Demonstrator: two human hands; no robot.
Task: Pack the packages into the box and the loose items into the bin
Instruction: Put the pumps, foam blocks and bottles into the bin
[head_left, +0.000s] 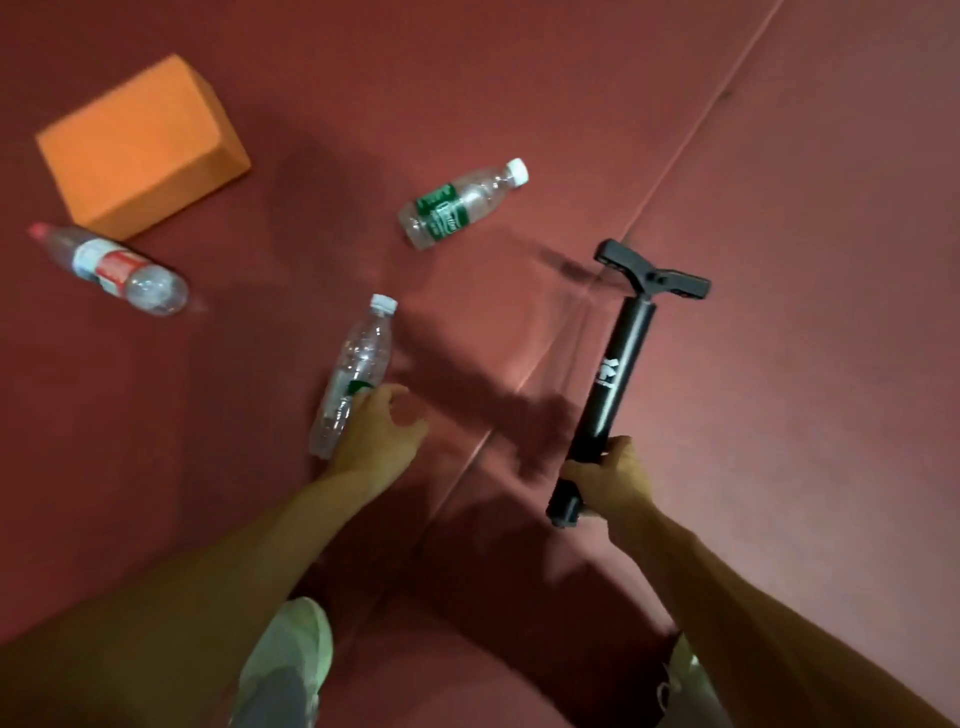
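My right hand (610, 478) grips the lower end of a black hand pump (618, 374), whose T-handle points away from me above the red mat. A clear bottle with a white cap (358, 364) lies on the mat. My left hand (376, 434) is at that bottle's lower right side, fingers loosely curved and fingertips touching its green label, not wrapped round it. A second clear bottle with a green label (462, 205) lies farther off. A third bottle with a red label (114, 270) lies at the left. No box or bin is in view.
An orange foam block (140, 148) sits at the far left, just behind the red-label bottle. The floor is a red mat (805, 208) with seams running diagonally past the pump. My light shoes (291, 654) show at the bottom edge.
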